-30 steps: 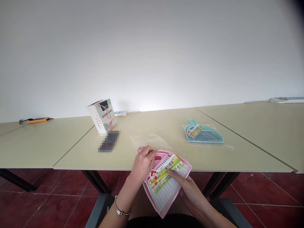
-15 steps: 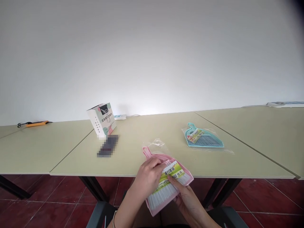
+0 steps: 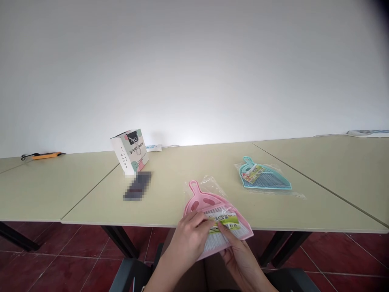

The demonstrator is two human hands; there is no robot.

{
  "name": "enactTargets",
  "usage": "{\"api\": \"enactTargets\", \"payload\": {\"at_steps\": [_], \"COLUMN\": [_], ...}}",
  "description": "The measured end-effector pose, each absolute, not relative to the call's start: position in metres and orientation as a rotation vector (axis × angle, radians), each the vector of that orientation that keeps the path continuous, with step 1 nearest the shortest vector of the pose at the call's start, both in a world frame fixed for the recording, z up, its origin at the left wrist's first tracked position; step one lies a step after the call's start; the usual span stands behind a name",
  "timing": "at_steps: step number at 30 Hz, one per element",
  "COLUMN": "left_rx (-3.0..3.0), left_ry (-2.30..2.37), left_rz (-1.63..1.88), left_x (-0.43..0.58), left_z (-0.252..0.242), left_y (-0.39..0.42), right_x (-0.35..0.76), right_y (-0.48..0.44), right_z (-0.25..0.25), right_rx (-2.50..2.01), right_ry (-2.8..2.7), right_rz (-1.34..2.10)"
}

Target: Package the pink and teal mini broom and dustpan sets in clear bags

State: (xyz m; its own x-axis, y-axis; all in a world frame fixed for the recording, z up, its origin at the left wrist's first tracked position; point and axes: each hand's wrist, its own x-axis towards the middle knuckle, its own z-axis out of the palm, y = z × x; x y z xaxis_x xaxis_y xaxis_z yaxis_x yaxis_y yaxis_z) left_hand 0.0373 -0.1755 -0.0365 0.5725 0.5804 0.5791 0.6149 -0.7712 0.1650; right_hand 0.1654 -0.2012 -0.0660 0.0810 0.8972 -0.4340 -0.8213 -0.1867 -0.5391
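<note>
A pink dustpan and brush set [image 3: 206,198] in clear plastic wrap lies across the table's front edge, its handle pointing away from me. White bristles and a green-and-white label card [image 3: 228,220] show on it. My right hand [image 3: 238,247] grips its lower right side, thumb on the card and fingers underneath. My left hand [image 3: 192,233] is closed over its left part, bent fingertips pinching at the card's left end. Whether they hold the card or only the wrap, I cannot tell. Further right on the table lies a turquoise dustpan and brush set [image 3: 267,179], also wrapped.
A white printed box [image 3: 130,152] stands back left, with a dark blurred-out flat object [image 3: 138,186] before it. An orange-and-black item [image 3: 47,155] lies far left. White power strips [image 3: 154,148] sit along the wall. Seams cross the table [image 3: 170,202].
The pink set has shifted slightly away from me and right, with its handle and oval holes now uncovered. My left hand sits lower on it. My right hand keeps its hold.
</note>
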Motion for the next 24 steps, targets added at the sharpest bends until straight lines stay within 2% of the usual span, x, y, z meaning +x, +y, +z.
{"api": "enactTargets", "payload": {"at_steps": [3,5,11,14,17,24], "left_rx": [-2.738,-2.599,-1.902,-1.828,-1.873,-1.835], "left_ry": [-1.096,-1.272,-2.428,-2.632,-2.556,-2.557], "left_rz": [-1.095,-1.325,-2.509,-2.953,-3.094,-3.092], "left_x": [0.029,0.021,0.016,0.020,0.022,0.018], "left_z": [-0.041,-0.046,-0.061,-0.063,-0.065,-0.063], "left_y": [-0.182,-0.185,-0.182,-0.183,-0.189,-0.199], "right_x": [0.166,0.164,0.155,0.154,0.153,0.157], "right_y": [-0.200,-0.200,-0.203,-0.202,-0.198,-0.187], "right_z": [-0.063,-0.061,-0.055,-0.054,-0.055,-0.054], "right_rx": [-0.821,-0.822,-0.845,-0.846,-0.840,-0.879], "right_ry": [-0.066,-0.039,-0.008,0.009,0.030,0.055], "right_rz": [1.562,1.577,1.591,1.588,1.560,1.635]}}
